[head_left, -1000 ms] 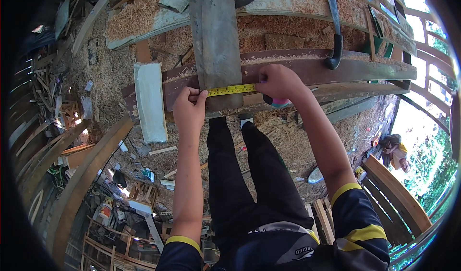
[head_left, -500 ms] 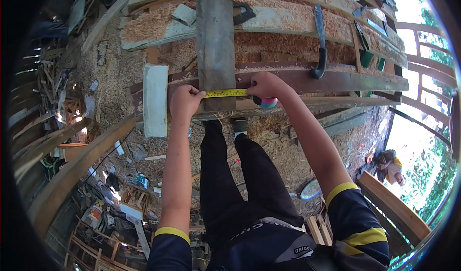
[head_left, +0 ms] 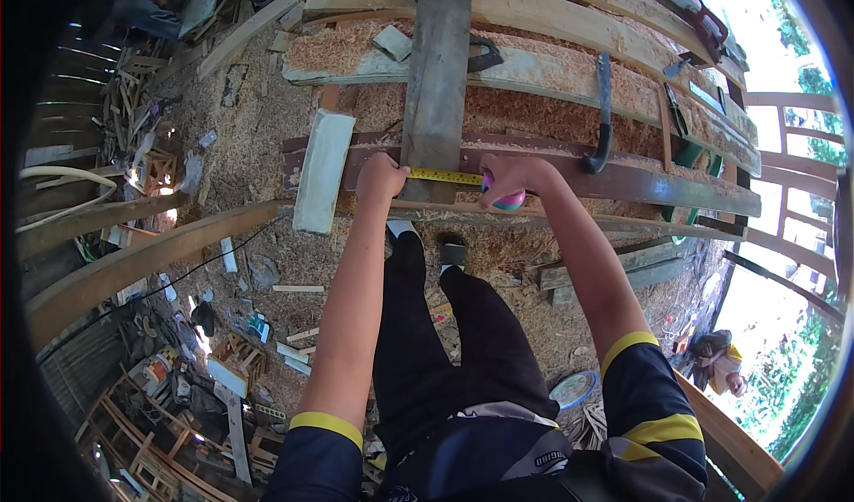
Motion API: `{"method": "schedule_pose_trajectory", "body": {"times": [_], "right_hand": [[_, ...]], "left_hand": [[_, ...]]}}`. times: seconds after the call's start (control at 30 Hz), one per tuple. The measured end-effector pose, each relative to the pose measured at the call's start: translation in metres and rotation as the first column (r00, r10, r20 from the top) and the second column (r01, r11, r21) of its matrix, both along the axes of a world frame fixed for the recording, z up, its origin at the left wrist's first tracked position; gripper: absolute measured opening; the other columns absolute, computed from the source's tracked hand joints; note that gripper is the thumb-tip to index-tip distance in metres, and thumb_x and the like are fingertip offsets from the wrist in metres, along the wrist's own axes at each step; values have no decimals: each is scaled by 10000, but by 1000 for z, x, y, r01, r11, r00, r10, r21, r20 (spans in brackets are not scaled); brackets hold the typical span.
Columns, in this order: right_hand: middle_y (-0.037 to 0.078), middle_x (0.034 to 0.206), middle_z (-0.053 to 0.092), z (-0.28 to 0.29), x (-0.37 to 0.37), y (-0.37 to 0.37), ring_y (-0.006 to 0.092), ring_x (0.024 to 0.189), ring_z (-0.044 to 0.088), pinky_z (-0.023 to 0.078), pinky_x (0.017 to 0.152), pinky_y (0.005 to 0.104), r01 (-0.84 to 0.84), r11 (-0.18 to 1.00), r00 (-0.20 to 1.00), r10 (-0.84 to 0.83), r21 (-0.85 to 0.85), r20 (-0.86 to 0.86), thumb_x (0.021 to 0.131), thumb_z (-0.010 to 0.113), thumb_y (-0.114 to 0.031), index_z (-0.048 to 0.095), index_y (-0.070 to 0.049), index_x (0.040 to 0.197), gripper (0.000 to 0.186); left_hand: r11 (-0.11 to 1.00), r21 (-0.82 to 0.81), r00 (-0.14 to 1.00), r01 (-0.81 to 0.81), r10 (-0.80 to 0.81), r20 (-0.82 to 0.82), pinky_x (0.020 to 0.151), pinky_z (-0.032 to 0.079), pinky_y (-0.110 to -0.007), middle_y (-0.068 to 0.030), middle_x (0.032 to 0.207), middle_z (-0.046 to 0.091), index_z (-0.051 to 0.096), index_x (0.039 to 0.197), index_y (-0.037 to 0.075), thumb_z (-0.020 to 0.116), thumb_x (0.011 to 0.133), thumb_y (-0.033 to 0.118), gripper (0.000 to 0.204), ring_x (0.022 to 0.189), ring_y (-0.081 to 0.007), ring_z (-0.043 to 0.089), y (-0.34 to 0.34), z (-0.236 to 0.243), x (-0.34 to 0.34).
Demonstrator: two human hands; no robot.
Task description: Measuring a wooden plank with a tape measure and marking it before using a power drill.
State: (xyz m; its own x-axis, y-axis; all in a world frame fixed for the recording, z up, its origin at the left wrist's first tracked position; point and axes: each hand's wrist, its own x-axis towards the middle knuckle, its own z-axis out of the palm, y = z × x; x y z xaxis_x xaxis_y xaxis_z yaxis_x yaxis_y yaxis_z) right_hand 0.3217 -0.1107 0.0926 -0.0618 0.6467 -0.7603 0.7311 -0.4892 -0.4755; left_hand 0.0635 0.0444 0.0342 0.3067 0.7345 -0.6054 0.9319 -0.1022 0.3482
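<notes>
Tape measure, its yellow blade extended across the near end of the grey board. The left hand, at the board's left edge, pinches the blade's end; the right hand, just beyond the board's right edge, is closed around the pink-and-teal case. Beneath the board runs a brown beam. Left of the board lies a whitish block; well to its right, a black-handled knife. Wood shavings lie beyond the hands, on both sides of the board.
</notes>
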Motion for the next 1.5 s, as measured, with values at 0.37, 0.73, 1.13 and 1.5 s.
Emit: {"method": "schedule_pose_trajectory", "body": {"times": [0.37, 0.73, 1.13, 1.5], "right_hand": [[191, 1164, 677, -21, -11, -61, 417, 1039, 714, 589, 936, 479, 334, 758, 935, -342, 560, -94, 817, 844, -305, 742, -78, 1191, 449], [183, 1189, 656, -17, -46, -38, 432, 1128, 671, 569, 973, 505, 326, 708, 936, -335, 626, -108, 775, 853, -162, 693, -62, 1198, 462], [189, 1110, 700, -16, -50, -31, 430, 1049, 703, 573, 928, 526, 290, 707, 944, -322, 645, -72, 811, 838, -187, 717, -48, 1162, 397], [177, 1106, 722, -21, -50, -36, 430, 1063, 699, 571, 898, 521, 277, 708, 944, -327, 649, -45, 832, 844, -194, 653, -85, 1223, 448]], "left_hand": [[992, -109, 990, -65, 78, 121, 765, 597, -453, -181, 833, 766, 734, 940, 24, 866, 908, 395, 395, 815, -317, 774, -1, -10, -4], [994, -84, 992, -66, 74, 105, 792, 592, -473, -163, 878, 769, 732, 953, 23, 871, 908, 381, 387, 860, -326, 768, 4, -9, -8], [992, -22, 967, -124, 126, 222, 804, 585, -426, -134, 919, 791, 752, 1006, 2, 864, 937, 314, 339, 852, -284, 763, -14, -3, -9], [980, 57, 942, -189, 164, 294, 747, 571, -442, -130, 851, 772, 718, 962, 16, 841, 963, 268, 280, 787, -309, 747, -30, 0, -9]]}}
